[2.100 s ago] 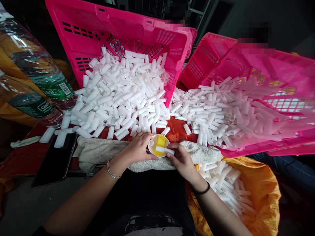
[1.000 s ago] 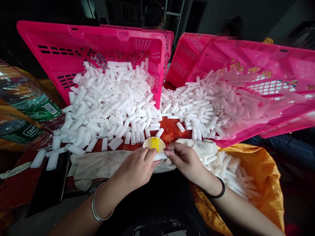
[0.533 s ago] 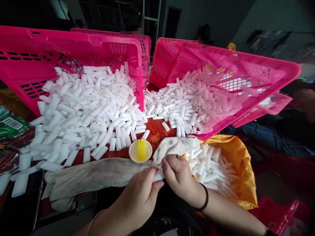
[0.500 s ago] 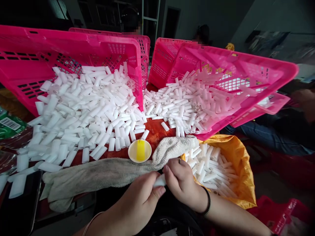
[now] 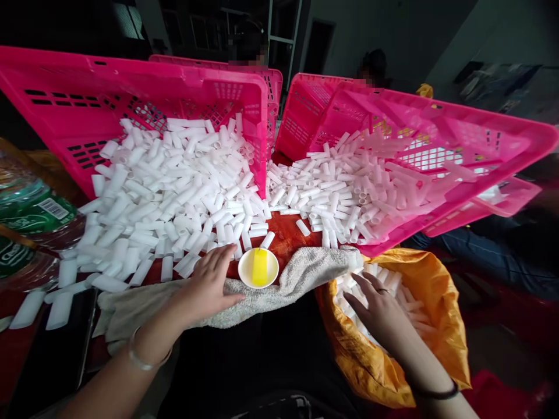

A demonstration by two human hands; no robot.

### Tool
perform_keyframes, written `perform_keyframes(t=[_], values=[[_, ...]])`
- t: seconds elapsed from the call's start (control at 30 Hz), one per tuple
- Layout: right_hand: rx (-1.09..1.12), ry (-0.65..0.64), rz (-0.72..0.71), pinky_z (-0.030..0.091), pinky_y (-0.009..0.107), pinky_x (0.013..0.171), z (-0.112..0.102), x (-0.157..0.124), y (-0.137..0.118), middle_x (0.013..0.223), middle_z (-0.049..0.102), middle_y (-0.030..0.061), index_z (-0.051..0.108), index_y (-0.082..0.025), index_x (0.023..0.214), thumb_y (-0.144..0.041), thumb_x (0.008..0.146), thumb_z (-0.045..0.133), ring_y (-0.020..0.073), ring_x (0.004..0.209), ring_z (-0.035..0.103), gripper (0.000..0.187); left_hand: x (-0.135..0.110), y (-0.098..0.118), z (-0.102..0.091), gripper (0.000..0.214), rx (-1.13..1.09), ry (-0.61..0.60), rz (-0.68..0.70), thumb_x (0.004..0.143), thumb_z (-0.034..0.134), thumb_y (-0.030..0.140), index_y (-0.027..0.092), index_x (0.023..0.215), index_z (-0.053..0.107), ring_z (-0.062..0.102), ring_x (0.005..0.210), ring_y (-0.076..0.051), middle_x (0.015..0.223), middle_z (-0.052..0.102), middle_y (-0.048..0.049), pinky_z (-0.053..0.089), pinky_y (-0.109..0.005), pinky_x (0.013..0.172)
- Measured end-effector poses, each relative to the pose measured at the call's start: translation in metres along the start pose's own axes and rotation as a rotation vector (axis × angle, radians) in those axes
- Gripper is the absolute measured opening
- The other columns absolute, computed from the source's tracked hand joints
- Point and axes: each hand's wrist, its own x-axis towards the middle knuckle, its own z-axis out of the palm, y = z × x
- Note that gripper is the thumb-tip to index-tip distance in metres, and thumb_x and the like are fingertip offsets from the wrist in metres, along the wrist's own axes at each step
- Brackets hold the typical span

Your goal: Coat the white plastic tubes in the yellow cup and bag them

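My left hand (image 5: 208, 286) reaches over the towel (image 5: 279, 291) with its fingers spread and nothing in them. Its fingertips are close to the near edge of a big heap of short white plastic tubes (image 5: 174, 186). Just right of it stands a small white bowl (image 5: 271, 272) with a yellow strip (image 5: 259, 267) across it. My right hand (image 5: 376, 299) hangs above the mouth of a yellow-orange sack (image 5: 449, 326), fingers apart and holding nothing. More white tubes (image 5: 395, 282) lie inside that sack, partly hidden by the hand.
Two pink plastic crates (image 5: 227, 81) (image 5: 493, 125) lie tipped, tubes spilling onto the red tabletop (image 5: 283, 230). Bottles with green labels (image 5: 46, 209) and a dark flat device (image 5: 65, 355) are at the left. Other people sit behind the crates and at the right.
My hands have moved apart from the single white tube they held together. The left went forward-left to the heap, the right over the sack; both opened. The view shifted slightly.
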Motion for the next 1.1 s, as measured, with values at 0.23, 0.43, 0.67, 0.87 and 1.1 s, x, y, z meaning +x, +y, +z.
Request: perform_keyframes(t=[0.23, 0.43, 0.67, 0.87, 1.1], values=[[0.042, -0.231, -0.409, 0.059, 0.043, 0.079, 0.035, 0.114, -0.145, 0.110, 0.070, 0.0193, 0.065, -0.014, 0.122, -0.018, 0.095, 0.055, 0.0297, 0.090, 0.071, 0.030, 0.033, 0.001, 0.014, 0.106, -0.107, -0.087, 0.018, 0.065, 0.085, 0.049, 0.022, 0.149, 0.028, 0.036, 0.142, -0.042, 0.150, 0.044, -0.0191, 0.032, -0.062, 0.112], [-0.294, -0.489, -0.525, 0.057, 0.037, 0.068, 0.045, 0.156, -0.187, 0.090, 0.074, 0.0191, 0.075, -0.011, 0.091, -0.006, 0.089, 0.057, 0.0298, 0.085, 0.071, 0.019, 0.031, 0.006, 0.022, 0.106, -0.127, -0.040, 0.015, 0.064, 0.085, 0.048, 0.019, 0.148, 0.027, 0.039, 0.139, -0.042, 0.146, 0.047, -0.0214, 0.030, -0.061, 0.112], [-0.146, -0.662, -0.411, 0.053, 0.042, 0.084, 0.056, 0.154, -0.185, 0.103, 0.072, 0.0223, 0.073, -0.004, 0.102, -0.004, 0.084, 0.056, 0.0348, 0.103, 0.065, 0.024, 0.030, 0.011, 0.024, 0.110, -0.119, -0.041, -0.074, 0.061, 0.085, 0.055, 0.017, 0.148, 0.029, 0.041, 0.137, -0.043, 0.144, 0.048, -0.0215, 0.027, -0.063, 0.113], [0.081, -0.583, -0.232, 0.049, 0.031, 0.083, 0.066, 0.151, -0.151, 0.094, 0.073, 0.0147, 0.073, -0.009, 0.090, -0.002, 0.085, 0.052, 0.0232, 0.091, 0.067, 0.023, 0.029, 0.009, 0.025, 0.115, -0.155, -0.038, -0.087, 0.060, 0.087, 0.055, 0.020, 0.150, 0.024, 0.044, 0.134, -0.043, 0.140, 0.054, -0.0187, 0.027, -0.065, 0.110], [0.447, -0.519, -0.065, 0.053, 0.025, 0.072, 0.082, 0.141, -0.123, 0.089, 0.075, 0.0057, 0.072, -0.014, 0.087, -0.011, 0.087, 0.051, 0.0162, 0.080, 0.068, 0.021, 0.027, 0.008, 0.027, 0.114, -0.166, -0.016, -0.094, 0.061, 0.087, 0.053, 0.019, 0.149, 0.024, 0.043, 0.136, -0.042, 0.141, 0.052, -0.0221, 0.022, -0.066, 0.113]])
